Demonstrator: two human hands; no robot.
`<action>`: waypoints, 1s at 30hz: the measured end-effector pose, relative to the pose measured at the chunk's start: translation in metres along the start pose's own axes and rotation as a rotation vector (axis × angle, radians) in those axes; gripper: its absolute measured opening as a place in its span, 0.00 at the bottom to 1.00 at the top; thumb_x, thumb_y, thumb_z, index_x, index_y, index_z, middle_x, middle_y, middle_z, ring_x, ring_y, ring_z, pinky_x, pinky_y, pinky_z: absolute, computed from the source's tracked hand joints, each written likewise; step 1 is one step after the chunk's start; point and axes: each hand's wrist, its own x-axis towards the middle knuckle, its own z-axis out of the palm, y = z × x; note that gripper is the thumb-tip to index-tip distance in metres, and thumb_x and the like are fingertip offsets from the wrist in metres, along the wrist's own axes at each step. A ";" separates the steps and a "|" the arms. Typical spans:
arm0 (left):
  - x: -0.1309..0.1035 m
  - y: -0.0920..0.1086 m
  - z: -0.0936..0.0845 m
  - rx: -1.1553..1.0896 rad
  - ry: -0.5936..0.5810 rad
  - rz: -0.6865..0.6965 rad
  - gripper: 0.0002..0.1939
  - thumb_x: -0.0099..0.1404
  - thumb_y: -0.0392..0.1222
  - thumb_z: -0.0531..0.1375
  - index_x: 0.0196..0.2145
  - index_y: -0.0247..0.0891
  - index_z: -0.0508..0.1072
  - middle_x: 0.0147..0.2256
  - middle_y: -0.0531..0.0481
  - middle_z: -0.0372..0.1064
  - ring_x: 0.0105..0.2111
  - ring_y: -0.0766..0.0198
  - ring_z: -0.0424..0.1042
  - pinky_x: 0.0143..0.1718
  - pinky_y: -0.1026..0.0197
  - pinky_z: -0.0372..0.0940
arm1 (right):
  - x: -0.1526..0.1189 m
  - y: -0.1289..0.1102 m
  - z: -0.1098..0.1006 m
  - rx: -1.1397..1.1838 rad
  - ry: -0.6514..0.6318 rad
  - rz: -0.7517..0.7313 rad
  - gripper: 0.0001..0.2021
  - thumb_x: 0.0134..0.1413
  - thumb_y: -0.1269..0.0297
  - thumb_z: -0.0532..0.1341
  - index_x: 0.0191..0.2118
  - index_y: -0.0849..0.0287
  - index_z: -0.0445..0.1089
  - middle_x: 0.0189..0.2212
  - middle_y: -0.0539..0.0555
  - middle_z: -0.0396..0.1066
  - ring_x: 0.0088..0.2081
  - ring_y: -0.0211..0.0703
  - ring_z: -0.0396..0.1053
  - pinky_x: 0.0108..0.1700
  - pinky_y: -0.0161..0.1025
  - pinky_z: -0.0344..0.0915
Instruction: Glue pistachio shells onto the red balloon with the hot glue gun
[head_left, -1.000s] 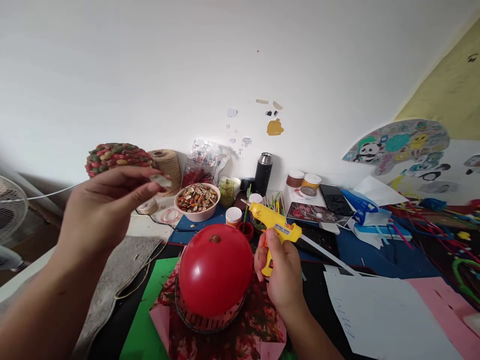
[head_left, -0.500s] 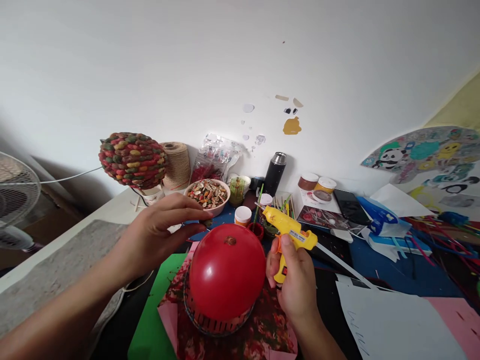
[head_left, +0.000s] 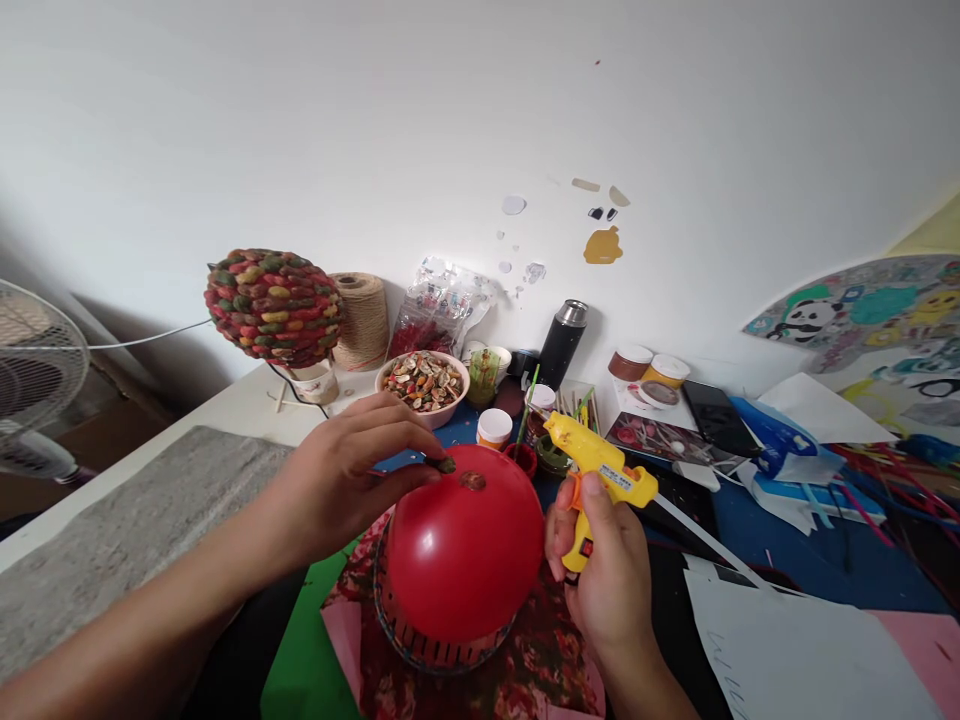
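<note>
A red balloon (head_left: 465, 560) rests in a slotted round basket (head_left: 431, 650). Near its top sits a small brown shell (head_left: 472, 481). My left hand (head_left: 360, 475) is closed in a pinch on a small dark green pistachio shell (head_left: 444, 464), held at the balloon's upper left, close to the brown shell; whether it touches the balloon I cannot tell. My right hand (head_left: 604, 550) is wrapped round the handle of a yellow glue gun (head_left: 592, 460), its nozzle pointing up and left behind the balloon. A white glue stick (head_left: 701, 540) extends from the gun's back.
Behind the balloon stand a bowl (head_left: 463, 385) of painted shells, a white-lidded jar (head_left: 495, 428), and a black flask (head_left: 564, 340). A shell-covered ball (head_left: 274, 308) and twine spool (head_left: 361, 320) are at the left. White paper (head_left: 787, 640) lies at the right.
My left hand has brought the green shell right and down, closer to the brown shell on the balloon. The glue gun stays in my right hand; the whole view has shifted slightly.
</note>
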 end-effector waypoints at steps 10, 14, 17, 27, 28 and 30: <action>-0.001 -0.003 0.001 -0.029 -0.023 0.031 0.06 0.78 0.38 0.68 0.45 0.46 0.87 0.41 0.46 0.87 0.42 0.54 0.82 0.45 0.55 0.73 | 0.000 0.000 0.000 0.012 0.017 0.022 0.33 0.58 0.28 0.73 0.28 0.58 0.75 0.13 0.46 0.63 0.12 0.34 0.60 0.17 0.31 0.54; -0.002 -0.005 0.001 -0.032 -0.023 0.047 0.07 0.78 0.37 0.68 0.47 0.47 0.87 0.41 0.47 0.87 0.44 0.53 0.83 0.46 0.55 0.73 | -0.001 0.002 -0.002 -0.002 0.009 0.013 0.32 0.62 0.29 0.72 0.29 0.58 0.75 0.13 0.46 0.63 0.13 0.34 0.60 0.17 0.31 0.54; -0.002 -0.005 0.002 -0.030 -0.029 0.041 0.06 0.78 0.37 0.68 0.46 0.46 0.87 0.41 0.47 0.87 0.44 0.53 0.83 0.46 0.54 0.72 | -0.001 0.002 -0.002 -0.011 0.003 0.011 0.32 0.63 0.29 0.71 0.29 0.58 0.75 0.13 0.45 0.63 0.13 0.34 0.60 0.17 0.31 0.54; -0.003 -0.008 0.003 -0.020 -0.019 0.118 0.07 0.78 0.34 0.68 0.48 0.44 0.84 0.42 0.49 0.86 0.44 0.56 0.82 0.47 0.57 0.72 | 0.000 0.002 -0.001 0.000 -0.006 0.008 0.33 0.61 0.28 0.71 0.30 0.59 0.75 0.13 0.45 0.64 0.12 0.34 0.61 0.17 0.30 0.55; -0.003 -0.009 0.003 -0.018 -0.022 0.127 0.07 0.79 0.34 0.67 0.48 0.44 0.84 0.42 0.48 0.86 0.44 0.56 0.82 0.47 0.57 0.72 | 0.000 0.001 -0.001 0.000 -0.003 0.008 0.34 0.61 0.27 0.72 0.30 0.59 0.75 0.13 0.45 0.64 0.12 0.34 0.61 0.17 0.30 0.55; -0.004 -0.009 0.003 -0.012 -0.031 0.138 0.06 0.79 0.34 0.67 0.49 0.43 0.83 0.42 0.48 0.86 0.45 0.56 0.81 0.48 0.57 0.72 | 0.000 0.000 0.000 -0.001 -0.002 0.009 0.34 0.59 0.27 0.72 0.29 0.59 0.75 0.12 0.46 0.64 0.12 0.34 0.60 0.17 0.30 0.55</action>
